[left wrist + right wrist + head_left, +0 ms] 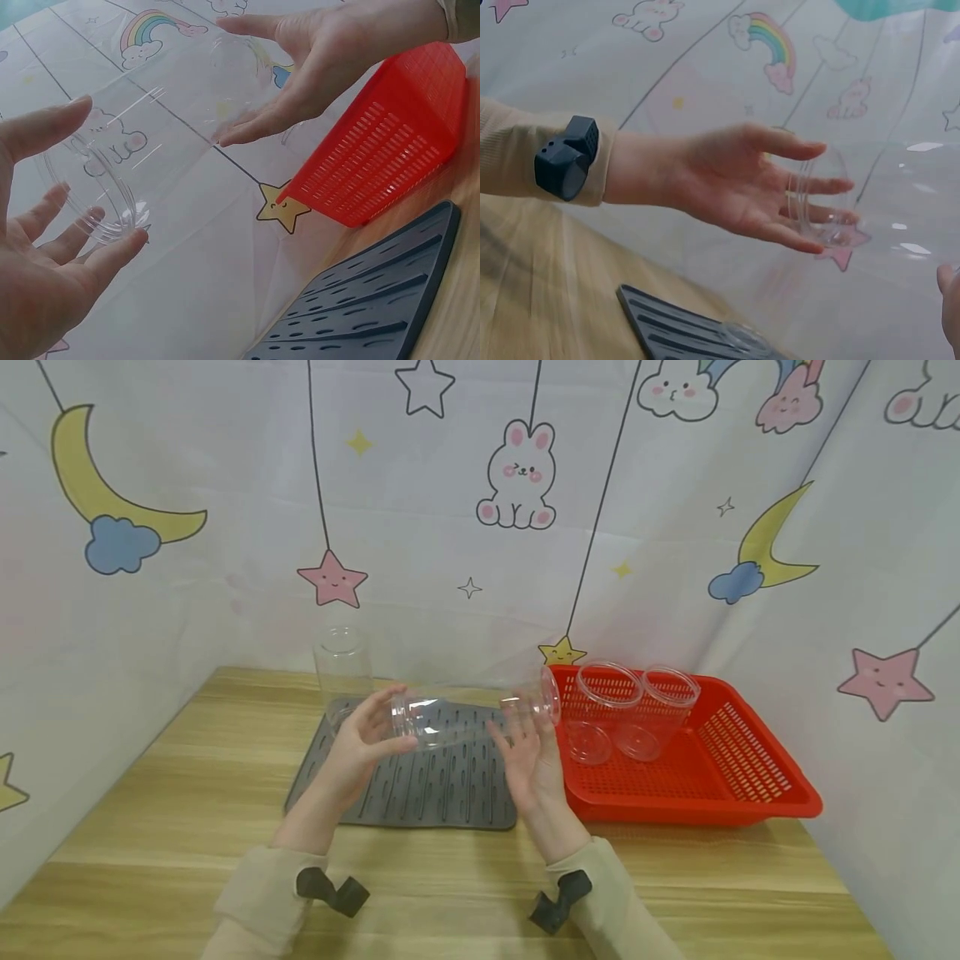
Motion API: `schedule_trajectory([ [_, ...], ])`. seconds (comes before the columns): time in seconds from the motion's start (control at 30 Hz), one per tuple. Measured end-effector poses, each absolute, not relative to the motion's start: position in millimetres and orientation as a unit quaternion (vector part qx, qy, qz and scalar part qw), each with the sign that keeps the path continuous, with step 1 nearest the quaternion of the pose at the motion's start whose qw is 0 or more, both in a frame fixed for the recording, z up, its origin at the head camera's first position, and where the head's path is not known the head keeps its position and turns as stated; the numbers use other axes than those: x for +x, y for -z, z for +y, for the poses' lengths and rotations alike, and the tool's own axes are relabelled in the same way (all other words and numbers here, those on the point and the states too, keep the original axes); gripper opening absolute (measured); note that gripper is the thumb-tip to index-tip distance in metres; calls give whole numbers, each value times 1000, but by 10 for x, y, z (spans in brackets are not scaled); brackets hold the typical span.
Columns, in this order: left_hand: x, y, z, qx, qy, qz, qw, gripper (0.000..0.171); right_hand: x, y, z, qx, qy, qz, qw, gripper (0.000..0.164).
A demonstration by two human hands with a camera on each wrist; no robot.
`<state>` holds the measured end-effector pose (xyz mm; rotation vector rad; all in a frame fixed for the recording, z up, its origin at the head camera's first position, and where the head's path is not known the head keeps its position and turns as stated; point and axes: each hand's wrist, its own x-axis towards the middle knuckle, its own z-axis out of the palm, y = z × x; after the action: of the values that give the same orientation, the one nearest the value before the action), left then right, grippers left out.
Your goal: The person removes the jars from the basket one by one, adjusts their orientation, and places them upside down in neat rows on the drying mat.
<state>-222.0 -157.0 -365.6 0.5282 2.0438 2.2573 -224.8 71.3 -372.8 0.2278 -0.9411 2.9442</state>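
Note:
A clear cylindrical jar [465, 714] lies on its side in the air above a grey ridged mat [442, 785]. My left hand [356, 747] grips its ringed end, thumb on one side and fingers on the other; the left wrist view shows this ringed rim [97, 195] close up. At the opposite end, my right hand [532, 760] is palm up with straight, spread fingers touching the jar. Thumb and fingers of that right hand [315, 71] lie on either side of the jar's end. A second clear jar [343, 668] stands upright on the mat's back left.
A red perforated basket [690, 810] sits right of the mat, holding two clear jars [607, 710] [667, 710] that lean upward. All stand on a wood-grain table [420, 893]. Behind it hangs a white curtain [427, 527] with cartoon prints.

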Motion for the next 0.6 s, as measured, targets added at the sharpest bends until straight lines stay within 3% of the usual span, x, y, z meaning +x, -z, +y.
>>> schedule_trajectory([
  [0.33, -2229, 3662, -1569, 174, -734, 656, 24, 76, -2248, 3684, 725, 77, -956, -284, 22, 73],
  [0.6, -2215, 3631, -1578, 184, -735, 652, 12, 78, -2249, 3630, 709, 103, -949, -298, 17, 86],
])
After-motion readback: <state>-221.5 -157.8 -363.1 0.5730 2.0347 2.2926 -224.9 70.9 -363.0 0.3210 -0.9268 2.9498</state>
